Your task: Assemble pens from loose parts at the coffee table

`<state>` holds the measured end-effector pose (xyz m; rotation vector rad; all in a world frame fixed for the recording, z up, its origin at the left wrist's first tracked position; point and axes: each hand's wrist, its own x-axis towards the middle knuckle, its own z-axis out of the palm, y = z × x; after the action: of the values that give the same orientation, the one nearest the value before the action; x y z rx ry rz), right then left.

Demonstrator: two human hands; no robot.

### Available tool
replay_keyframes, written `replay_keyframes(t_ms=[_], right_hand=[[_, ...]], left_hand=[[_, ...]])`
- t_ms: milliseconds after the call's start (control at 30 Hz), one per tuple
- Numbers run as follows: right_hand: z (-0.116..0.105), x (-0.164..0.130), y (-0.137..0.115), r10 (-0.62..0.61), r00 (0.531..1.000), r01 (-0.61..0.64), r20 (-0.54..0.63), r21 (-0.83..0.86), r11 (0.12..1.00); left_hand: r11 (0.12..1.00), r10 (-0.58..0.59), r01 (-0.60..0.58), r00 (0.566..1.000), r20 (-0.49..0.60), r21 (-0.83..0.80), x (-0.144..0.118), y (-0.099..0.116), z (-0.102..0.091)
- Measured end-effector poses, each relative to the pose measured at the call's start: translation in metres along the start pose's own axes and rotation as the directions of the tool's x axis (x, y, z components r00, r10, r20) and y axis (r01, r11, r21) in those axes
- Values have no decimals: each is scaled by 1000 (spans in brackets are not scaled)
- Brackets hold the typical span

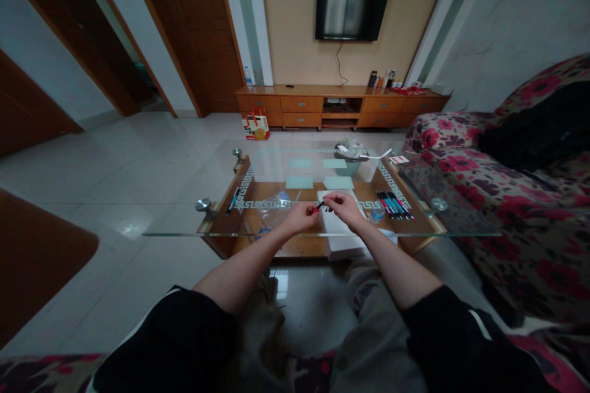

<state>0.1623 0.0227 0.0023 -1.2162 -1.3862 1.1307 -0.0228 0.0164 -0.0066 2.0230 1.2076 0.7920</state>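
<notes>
Both my hands meet over the glass coffee table (pixel 184 221). My left hand (pixel 300 217) and my right hand (pixel 342 207) pinch the two ends of a small red and black pen (pixel 318 206) between them. Under the hands lies a white box or pad (pixel 341 239). A row of several pens (pixel 394 205) lies on the table to the right of my right hand. A crumpled clear plastic bag (pixel 275 207) sits just left of my left hand.
A single pen (pixel 233 201) lies near the table's left edge. A small basket of clutter (pixel 349 158) stands at the far side. A floral sofa (pixel 516 196) runs along the right. A TV cabinet (pixel 341 107) and wall TV (pixel 351 9) stand beyond.
</notes>
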Motion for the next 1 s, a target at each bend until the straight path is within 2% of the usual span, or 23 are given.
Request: replay_keyframes(t_ms=[167,333,500,633,733,833,1000], right_hand=[[-1,4,9,-50,998,50,33,7,999],[-4,7,16,-117,992,121,53,-71,990],[-5,5,17,-167,985,173,46,-248,953],[-6,1,13,-204,977,210,59,-430,878],[-6,0,10,-221,970,242,102,-501,831],[-7,0,10,-199,972,233,122,-517,823],[-7,0,12,-203,972,235,118,-453,860]], left_hand=[[1000,0,1,1000,-20,24,-1,1,-1],[999,14,-13,1000,-28,32,0,-1,-2],[998,20,-20,1000,-12,63,0,-1,-4],[994,68,-66,997,-26,91,0,-4,-4],[988,103,-99,994,-23,122,1,-7,-4],[984,120,-116,993,-20,138,2,-7,-3],[985,76,-68,996,-45,159,4,-7,-3]])
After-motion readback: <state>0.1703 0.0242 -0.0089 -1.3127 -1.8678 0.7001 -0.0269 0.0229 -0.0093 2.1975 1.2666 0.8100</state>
